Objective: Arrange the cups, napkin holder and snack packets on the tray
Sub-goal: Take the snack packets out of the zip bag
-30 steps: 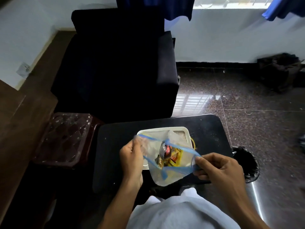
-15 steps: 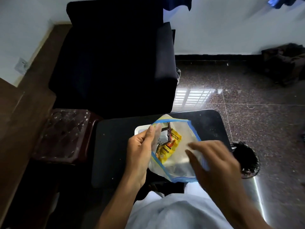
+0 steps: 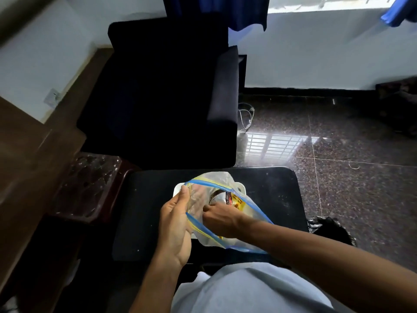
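The left hand [image 3: 174, 224] pinches the rim of the clear zip-top bag [image 3: 255, 219], holding its blue-edged mouth wide above the white tray [image 3: 178, 188] on the black table [image 3: 146, 211]. The right hand [image 3: 220, 219] reaches inside toward the snack packets [image 3: 233, 198]. Its fingers curl, but whether they grip one is unclear through the plastic. The step should go best with the mouth held taut, one packet pinched by its edge and drawn straight out over the tray.

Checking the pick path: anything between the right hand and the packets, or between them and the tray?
Nothing visible between right hand and packets: the hand is inside the open bag, whose rim the left hand holds. Between packets and tray: the bag's own wall, held over the tray.
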`<state>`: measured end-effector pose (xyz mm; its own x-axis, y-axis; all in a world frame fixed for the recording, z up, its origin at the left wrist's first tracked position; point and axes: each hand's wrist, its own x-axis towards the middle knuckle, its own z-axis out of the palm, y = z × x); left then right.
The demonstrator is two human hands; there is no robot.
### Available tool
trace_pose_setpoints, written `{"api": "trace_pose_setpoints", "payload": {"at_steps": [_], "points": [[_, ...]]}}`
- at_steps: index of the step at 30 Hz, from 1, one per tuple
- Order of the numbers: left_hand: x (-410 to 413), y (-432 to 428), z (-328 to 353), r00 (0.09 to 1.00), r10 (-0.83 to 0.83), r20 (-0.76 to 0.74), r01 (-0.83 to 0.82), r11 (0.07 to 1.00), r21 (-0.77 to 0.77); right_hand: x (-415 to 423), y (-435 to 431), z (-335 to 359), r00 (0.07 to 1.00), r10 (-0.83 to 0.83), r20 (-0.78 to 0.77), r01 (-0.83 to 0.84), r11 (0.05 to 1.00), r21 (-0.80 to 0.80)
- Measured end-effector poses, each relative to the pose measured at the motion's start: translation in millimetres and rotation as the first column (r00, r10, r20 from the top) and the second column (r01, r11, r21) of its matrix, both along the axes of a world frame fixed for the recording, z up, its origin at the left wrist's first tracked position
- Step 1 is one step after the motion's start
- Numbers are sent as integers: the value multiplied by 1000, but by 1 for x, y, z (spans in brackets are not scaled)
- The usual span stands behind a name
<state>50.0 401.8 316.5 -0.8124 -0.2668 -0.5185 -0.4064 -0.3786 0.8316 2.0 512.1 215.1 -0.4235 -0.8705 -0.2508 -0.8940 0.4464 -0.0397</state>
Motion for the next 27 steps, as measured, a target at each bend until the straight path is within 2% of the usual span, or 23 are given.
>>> {"api": "trace_pose_setpoints", "payload": {"at_steps": [4,8,11,13,15,16,19,20,23,25,27], "points": [[-4,22,-5,995,102,-2,-102,994,47,-8,26,22,996,3,94,3,998,-59],[-10,39,-8,990,140,6,-140,988,59,-13,63,73,996,-11,85,20,994,-104],[-10,48,-10,993,116,16,-116,993,10,-14,105,116,994,-71,83,89,968,-233],[-10,53,-12,993,118,26,-118,993,-12,-14,140,140,973,-166,159,216,894,-392],[-9,56,-13,991,131,40,-130,991,-37,-14,175,152,893,-293,342,442,720,-536],[-9,58,-14,989,141,43,-139,989,-40,-14,190,151,823,-346,451,564,590,-577],[-5,62,-16,986,160,46,-159,987,-40,-12,221,123,539,-441,718,825,103,-556],[-3,63,-17,984,173,48,-171,984,-45,-13,227,106,429,-457,779,869,-28,-495],[3,65,-21,976,215,42,-213,976,-43,-15,241,30,86,-432,898,918,-316,-241],[6,64,-22,969,241,54,-239,970,-38,-16,243,-32,-155,-340,928,868,-495,-36],[11,61,-22,959,273,71,-270,962,-44,-15,240,-88,-350,-234,907,772,-620,138]]}}
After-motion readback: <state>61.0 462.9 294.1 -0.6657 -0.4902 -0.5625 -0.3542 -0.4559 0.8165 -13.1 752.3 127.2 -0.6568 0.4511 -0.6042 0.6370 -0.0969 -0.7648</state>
